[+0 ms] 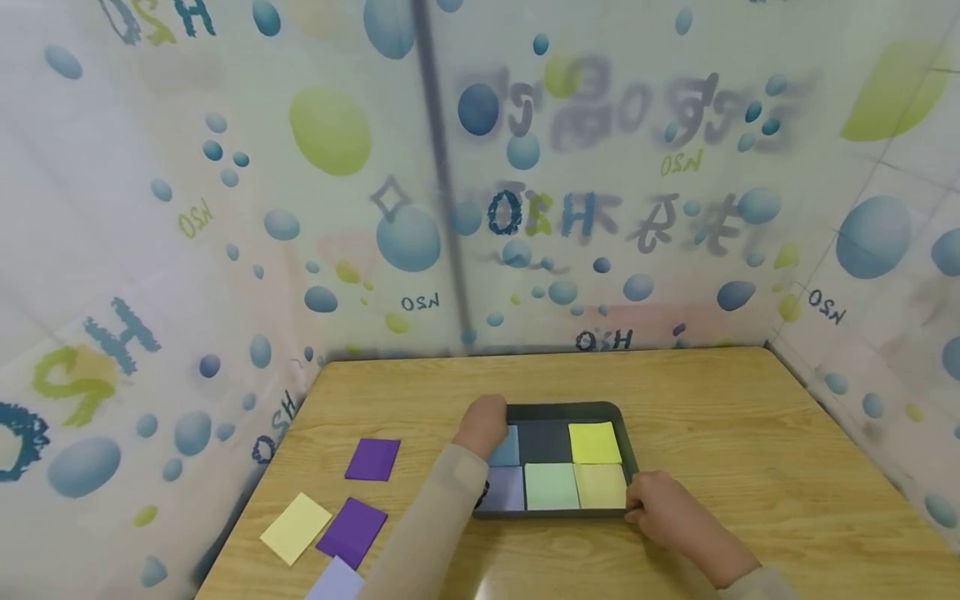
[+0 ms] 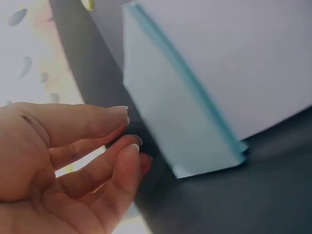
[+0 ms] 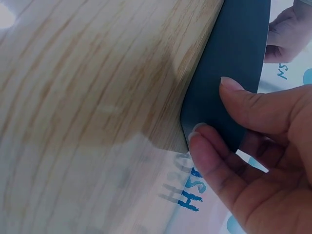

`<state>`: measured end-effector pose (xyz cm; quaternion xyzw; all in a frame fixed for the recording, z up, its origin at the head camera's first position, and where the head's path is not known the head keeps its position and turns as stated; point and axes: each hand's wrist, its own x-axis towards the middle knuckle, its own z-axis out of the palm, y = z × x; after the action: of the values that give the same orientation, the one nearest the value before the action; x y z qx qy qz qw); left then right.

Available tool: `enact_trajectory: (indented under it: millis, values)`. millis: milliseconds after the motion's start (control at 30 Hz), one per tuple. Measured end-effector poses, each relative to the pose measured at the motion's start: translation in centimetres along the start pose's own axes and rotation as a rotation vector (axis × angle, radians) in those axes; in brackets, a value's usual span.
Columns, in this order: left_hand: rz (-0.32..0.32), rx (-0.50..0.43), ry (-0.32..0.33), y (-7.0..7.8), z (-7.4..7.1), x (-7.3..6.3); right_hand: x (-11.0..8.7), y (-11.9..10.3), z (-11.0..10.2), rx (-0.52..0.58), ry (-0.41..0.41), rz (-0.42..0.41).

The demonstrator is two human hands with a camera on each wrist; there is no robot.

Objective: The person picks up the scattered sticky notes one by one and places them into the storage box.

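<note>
A dark grey rectangular tray (image 1: 562, 412) lies on the table and holds square paper pads. Its back row has a blue pad (image 1: 506, 446), a dark patch and a bright yellow pad (image 1: 596, 442). In front lie a lavender pad (image 1: 504, 489), a mint pad (image 1: 551, 486) and a pale yellow one (image 1: 602, 486). My left hand (image 1: 483, 425) grips the tray's back left corner; in the left wrist view its fingertips meet at the dark edge, beside a light blue pad (image 2: 168, 107). My right hand (image 1: 670, 508) pinches the front right corner between thumb and fingers.
Left of the tray, two purple squares (image 1: 372, 459), a pale yellow square (image 1: 296, 528) and a lavender square (image 1: 335, 581) lie on the wooden table (image 1: 712, 400). Patterned sheeting (image 1: 600, 250) with bubbles and letters rises behind the table and at both sides.
</note>
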<state>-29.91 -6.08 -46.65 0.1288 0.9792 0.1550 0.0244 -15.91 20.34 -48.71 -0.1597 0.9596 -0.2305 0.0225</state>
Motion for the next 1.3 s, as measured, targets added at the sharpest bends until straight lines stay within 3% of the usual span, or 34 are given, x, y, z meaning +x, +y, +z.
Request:
enact_trajectory:
  millis: [167, 533, 867, 1100, 1300]
  values:
    - [0.039, 0.017, 0.021, -0.1, -1.0, -0.5, 0.0, -0.4, -0.1, 0.011, -0.005, 0.036]
    - [0.003, -0.021, 0.048, -1.1, -2.9, -2.1, 0.0, -0.7, -0.4, -0.001, -0.004, 0.072]
    - [-0.066, 0.006, 0.049, -3.6, -2.8, -3.1, 0.0, -0.5, -0.3, -0.001, -0.006, 0.036]
    - [-0.051, -0.01, 0.059, -4.8, -2.6, -3.2, -0.1, -0.2, -0.4, -0.023, 0.019, 0.007]
    - [-0.059, 0.022, 0.084, -6.9, -2.5, -4.1, 0.0, -0.4, -0.3, -0.012, -0.004, 0.008]
